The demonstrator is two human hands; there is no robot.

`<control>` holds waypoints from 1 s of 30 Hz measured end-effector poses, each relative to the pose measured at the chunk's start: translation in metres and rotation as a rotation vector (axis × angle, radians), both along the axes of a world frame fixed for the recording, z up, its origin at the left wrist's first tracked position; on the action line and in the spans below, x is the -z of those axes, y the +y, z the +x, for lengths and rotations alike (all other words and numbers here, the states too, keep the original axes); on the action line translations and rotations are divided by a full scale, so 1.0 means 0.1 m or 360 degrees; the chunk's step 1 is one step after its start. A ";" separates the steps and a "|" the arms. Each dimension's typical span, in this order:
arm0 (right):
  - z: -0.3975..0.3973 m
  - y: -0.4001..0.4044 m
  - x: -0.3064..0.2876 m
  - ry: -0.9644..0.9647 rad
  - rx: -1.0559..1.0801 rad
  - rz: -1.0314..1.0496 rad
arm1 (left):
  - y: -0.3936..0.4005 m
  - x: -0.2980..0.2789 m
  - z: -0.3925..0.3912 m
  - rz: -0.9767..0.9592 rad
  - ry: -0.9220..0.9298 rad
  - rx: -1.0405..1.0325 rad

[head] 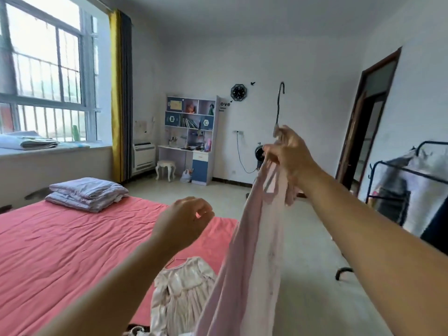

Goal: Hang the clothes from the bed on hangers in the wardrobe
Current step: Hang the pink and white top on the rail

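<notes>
Holding the hanger (278, 110) up at centre right of the frame, our right hand (288, 151) grips its neck and the pink garment (252, 238) together; the hook points straight up, the cloth trails long toward the bottom edge. Our left hand (184, 221), loosely curled and empty, floats lower left of it, nearer the white dress (184, 284) on the bed (60, 238). The clothes rack (412, 170) waits far right; whether the straps sit properly on the hanger, we can't quite tell.
</notes>
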State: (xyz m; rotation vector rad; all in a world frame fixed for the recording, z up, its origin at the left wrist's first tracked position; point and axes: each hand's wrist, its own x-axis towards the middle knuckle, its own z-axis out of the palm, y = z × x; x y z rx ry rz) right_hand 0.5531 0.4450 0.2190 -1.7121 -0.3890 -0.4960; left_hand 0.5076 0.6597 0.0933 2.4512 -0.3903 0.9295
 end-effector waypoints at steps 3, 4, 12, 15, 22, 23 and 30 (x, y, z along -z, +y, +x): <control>-0.41 -0.16 -0.47 -0.0023 -0.0192 0.0047 | -0.14 -0.09 -0.20 -0.0006 0.0018 0.0019; -0.56 -0.22 -0.57 -0.0015 -0.0228 0.0036 | -0.21 -0.13 -0.25 -0.0025 0.0020 0.0057; -1.78 -0.82 -0.30 0.0256 -0.0276 -0.0076 | -0.97 -0.43 -0.69 -0.0149 -0.0165 0.0368; -2.26 -1.14 -0.05 0.0339 -0.0267 -0.0098 | -1.35 -0.46 -0.95 -0.0191 -0.0229 0.0544; -3.49 -1.90 0.24 0.0427 -0.0097 -0.0175 | -2.17 -0.37 -1.46 0.0094 -0.0409 0.0726; -3.66 -2.00 0.29 0.0444 -0.0059 -0.0177 | -2.28 -0.36 -1.57 0.0102 -0.0448 0.0794; -5.06 -2.64 0.70 0.0644 0.0532 -0.0206 | -3.10 -0.06 -2.38 -0.0051 -0.0544 0.1231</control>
